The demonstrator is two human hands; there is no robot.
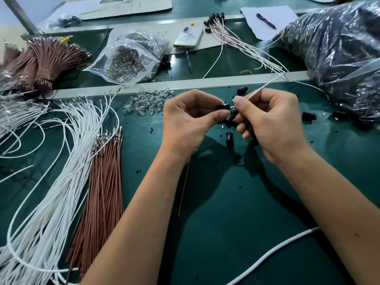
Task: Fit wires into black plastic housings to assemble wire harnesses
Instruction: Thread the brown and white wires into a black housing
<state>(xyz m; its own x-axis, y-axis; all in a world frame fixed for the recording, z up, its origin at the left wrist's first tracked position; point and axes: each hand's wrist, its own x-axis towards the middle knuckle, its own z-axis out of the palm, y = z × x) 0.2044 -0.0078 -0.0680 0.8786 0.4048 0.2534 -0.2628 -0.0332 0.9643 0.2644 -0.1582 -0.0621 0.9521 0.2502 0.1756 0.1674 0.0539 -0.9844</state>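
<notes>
The left hand point(192, 118) pinched a black plastic housing point(223, 106) between thumb and forefinger, above the green surface point(236, 202) and just in front of the scattered clear bulbs point(147, 101). The right hand point(267, 122) pinched a white wire point(265, 85) close to its near end, fingers curled round it. That end sat just right of the housing, touching it or nearly so; whether the terminal had already entered could not be told. The wire's long axis ran from the housing up and away to the right, towards the big plastic bag of black parts point(337, 52). The coming push looked to be leftward along that axis, so the right hand would drive while the left steadied. A second housing point(228, 137) stood on the surface just below the held one.

Red marks showed on the cardboard sheet point(127, 7) far behind the housing, but they were not legible. The white phone point(188, 38) showed no readable brand.
</notes>
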